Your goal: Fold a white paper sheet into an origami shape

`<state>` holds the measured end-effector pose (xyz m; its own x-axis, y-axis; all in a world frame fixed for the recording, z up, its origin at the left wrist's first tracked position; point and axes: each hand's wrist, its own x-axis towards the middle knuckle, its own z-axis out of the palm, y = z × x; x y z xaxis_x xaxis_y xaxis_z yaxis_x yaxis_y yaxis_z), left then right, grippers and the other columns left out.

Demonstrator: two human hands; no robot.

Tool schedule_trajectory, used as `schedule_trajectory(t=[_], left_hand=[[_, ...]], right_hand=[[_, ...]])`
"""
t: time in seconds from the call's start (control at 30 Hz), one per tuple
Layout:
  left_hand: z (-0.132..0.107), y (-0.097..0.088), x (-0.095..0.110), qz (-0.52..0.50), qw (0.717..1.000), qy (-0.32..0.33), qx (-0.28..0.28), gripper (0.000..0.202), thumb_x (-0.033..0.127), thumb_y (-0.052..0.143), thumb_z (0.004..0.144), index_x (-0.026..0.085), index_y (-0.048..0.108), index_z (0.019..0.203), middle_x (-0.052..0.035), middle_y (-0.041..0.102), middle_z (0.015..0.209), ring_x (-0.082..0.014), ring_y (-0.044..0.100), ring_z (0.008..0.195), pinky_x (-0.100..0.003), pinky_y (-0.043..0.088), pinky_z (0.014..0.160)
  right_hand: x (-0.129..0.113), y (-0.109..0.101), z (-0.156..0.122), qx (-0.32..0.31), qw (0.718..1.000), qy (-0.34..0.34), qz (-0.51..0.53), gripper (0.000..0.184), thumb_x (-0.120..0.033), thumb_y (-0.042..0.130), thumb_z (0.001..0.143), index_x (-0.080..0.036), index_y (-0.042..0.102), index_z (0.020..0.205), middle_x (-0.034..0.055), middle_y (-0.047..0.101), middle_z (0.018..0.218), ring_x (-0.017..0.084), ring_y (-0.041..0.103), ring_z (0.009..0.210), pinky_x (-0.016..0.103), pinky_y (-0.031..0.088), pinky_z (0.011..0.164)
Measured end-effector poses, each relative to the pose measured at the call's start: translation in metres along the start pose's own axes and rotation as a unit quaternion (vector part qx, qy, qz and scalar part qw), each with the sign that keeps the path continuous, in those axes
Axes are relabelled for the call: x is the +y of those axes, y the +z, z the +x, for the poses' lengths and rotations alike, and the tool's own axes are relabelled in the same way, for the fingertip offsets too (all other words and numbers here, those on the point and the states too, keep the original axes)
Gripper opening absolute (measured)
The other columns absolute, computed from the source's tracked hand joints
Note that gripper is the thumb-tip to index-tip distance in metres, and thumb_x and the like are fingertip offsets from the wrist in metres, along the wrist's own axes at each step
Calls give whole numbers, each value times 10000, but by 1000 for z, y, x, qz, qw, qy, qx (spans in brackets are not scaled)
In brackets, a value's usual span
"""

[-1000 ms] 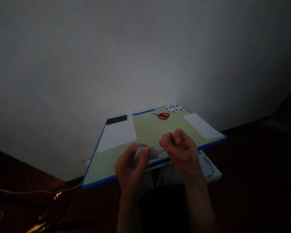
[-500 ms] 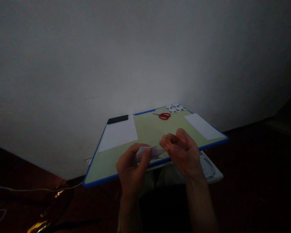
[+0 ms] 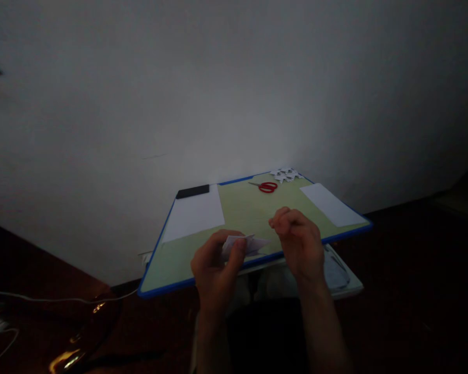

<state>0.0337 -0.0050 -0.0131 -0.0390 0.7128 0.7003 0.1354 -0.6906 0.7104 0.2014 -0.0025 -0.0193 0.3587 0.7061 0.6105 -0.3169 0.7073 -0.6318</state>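
My left hand (image 3: 216,267) pinches a folded white paper piece (image 3: 253,246) between thumb and fingers, above the front edge of the table. Pointed flaps of the paper stick out to the right. To the right of it, apart from the paper, is my right hand (image 3: 298,239), its fingers curled and bunched with nothing visible in them. Red-handled scissors (image 3: 268,187) lie farther back on the pale green tabletop (image 3: 244,208). Several folded white paper stars (image 3: 286,175) sit in a cluster at the back right corner.
A white sheet (image 3: 195,218) lies on the left of the table, with a dark flat object (image 3: 193,191) at its back edge. Another white sheet (image 3: 333,205) is on the right. Under the tabletop a tray (image 3: 341,272) juts out. A white cable (image 3: 62,299) runs along the left.
My right hand has come away from the folded paper, moving a little right, and its fingers now sit apart from it. My left hand keeps its hold. The whole view has shifted slightly.
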Motion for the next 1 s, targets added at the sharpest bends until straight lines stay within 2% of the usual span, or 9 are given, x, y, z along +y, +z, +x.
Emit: schedule_trajectory(t=[0.1, 0.23, 0.37, 0.47, 0.57, 0.63, 0.67, 0.87, 1.0], left_hand=[[0, 0, 0, -5, 1000, -4, 2, 107, 282, 794, 942, 213, 788, 860, 3, 771, 769, -137, 697, 674, -215, 545, 610], [0, 0, 1, -18, 999, -26, 11, 130, 306, 802, 936, 209, 784, 851, 7, 757, 748, -130, 680, 646, -204, 531, 582], [1, 2, 2, -29, 998, -47, 14, 183, 355, 807, 928, 200, 775, 834, 2, 743, 728, -141, 672, 634, -212, 530, 567], [3, 3, 4, -26, 997, -75, -1, 230, 385, 814, 915, 189, 765, 805, 4, 717, 679, -137, 639, 588, -213, 503, 540], [4, 4, 6, -28, 993, -110, -22, 234, 384, 813, 914, 182, 767, 806, 10, 702, 658, -124, 608, 573, -207, 482, 542], [5, 4, 7, -40, 991, -120, -36, 216, 372, 812, 915, 179, 774, 826, 5, 721, 688, -127, 624, 607, -207, 495, 577], [5, 4, 7, -46, 990, -123, -42, 211, 369, 811, 916, 178, 776, 833, 2, 730, 704, -130, 635, 625, -209, 503, 593], [7, 3, 10, -79, 986, -128, -66, 233, 396, 812, 914, 173, 779, 858, -12, 755, 745, -148, 666, 678, -213, 521, 623], [8, 1, 10, -111, 981, -121, -103, 186, 371, 766, 955, 188, 793, 980, -34, 815, 897, -170, 730, 809, -224, 556, 717]], right_hand=[[2, -3, 0, 0, 1000, 7, 11, 235, -175, 519, 843, -242, 502, 619, 0, 394, 656, 209, 385, 685, 379, 345, 684], [4, -4, 0, 14, 999, 39, 20, 250, -191, 523, 873, -247, 447, 642, -32, 317, 627, 185, 286, 614, 363, 256, 617], [3, -3, 0, 34, 998, 49, 7, 337, -282, 497, 1018, -254, 420, 691, -70, 273, 578, 164, 243, 555, 347, 228, 588], [-1, -3, -2, 19, 996, 25, -83, 394, -374, 600, 1063, -239, 493, 708, -57, 415, 630, 150, 371, 595, 325, 307, 606], [-7, -3, -4, -82, 981, 14, -173, 86, -274, 799, 950, -253, 719, 975, -20, 631, 858, 162, 569, 814, 311, 442, 750], [-9, -2, -4, -138, 972, 11, -189, 191, -229, 797, 948, -292, 757, 1124, -10, 675, 950, 172, 610, 896, 322, 479, 817], [-10, -2, -4, -150, 970, 7, -190, 179, -223, 776, 965, -300, 766, 1126, -9, 680, 950, 173, 615, 894, 326, 486, 820], [-8, 1, -4, -131, 975, 1, -182, 87, -203, 751, 974, -283, 779, 991, -8, 701, 891, 169, 628, 837, 319, 496, 772], [-6, 1, -4, -95, 981, 25, -167, 69, -226, 779, 951, -283, 791, 989, -6, 722, 904, 166, 667, 851, 292, 517, 743]])
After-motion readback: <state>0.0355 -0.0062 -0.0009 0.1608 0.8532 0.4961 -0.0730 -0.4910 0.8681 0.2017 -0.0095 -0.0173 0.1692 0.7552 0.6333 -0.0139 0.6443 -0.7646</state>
